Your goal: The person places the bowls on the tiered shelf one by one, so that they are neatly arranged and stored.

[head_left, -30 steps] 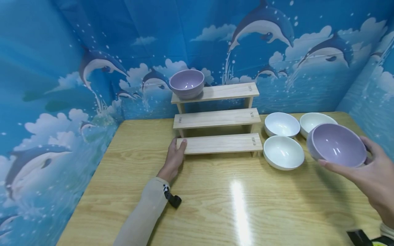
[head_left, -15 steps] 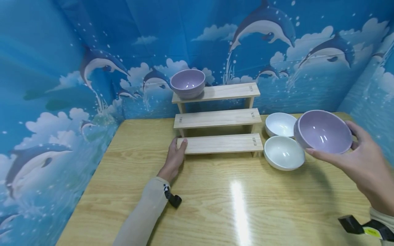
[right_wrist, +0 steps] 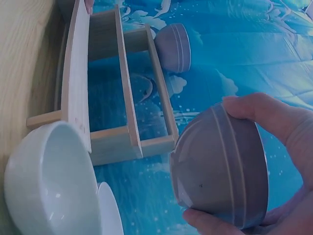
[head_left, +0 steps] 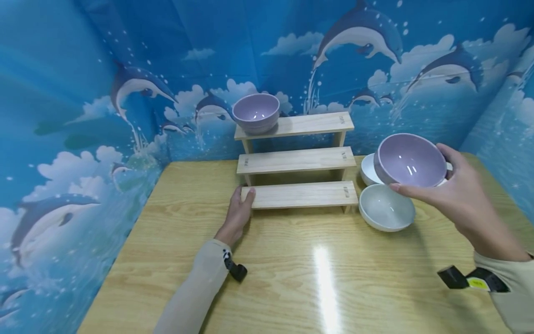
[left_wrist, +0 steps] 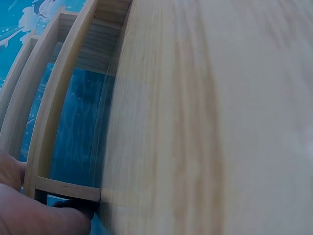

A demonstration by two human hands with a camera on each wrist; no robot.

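Observation:
A purple bowl (head_left: 410,160) is held in the air at the right by my right hand (head_left: 463,206), thumb at the near side and fingers at the right; its mouth tilts toward the head camera. In the right wrist view the bowl's ribbed outside (right_wrist: 210,166) shows between thumb and fingers. My left hand (head_left: 236,214) grips the left end of the lowest step of a three-step wooden rack (head_left: 298,195), thumb on top. Another purple bowl (head_left: 256,116) stands upright on the top step's left end.
Right of the rack, a pale white bowl (head_left: 387,209) stands on the wooden table (head_left: 275,264). Behind it another white bowl (head_left: 368,170) is partly covered by the held bowl, which mostly hides a third. A dolphin-print backdrop (head_left: 283,28) encloses the back and sides.
My right hand has carried the purple bowl left and toward the back, from the table's right side to over the white bowls. The left hand keeps its grip on the rack.

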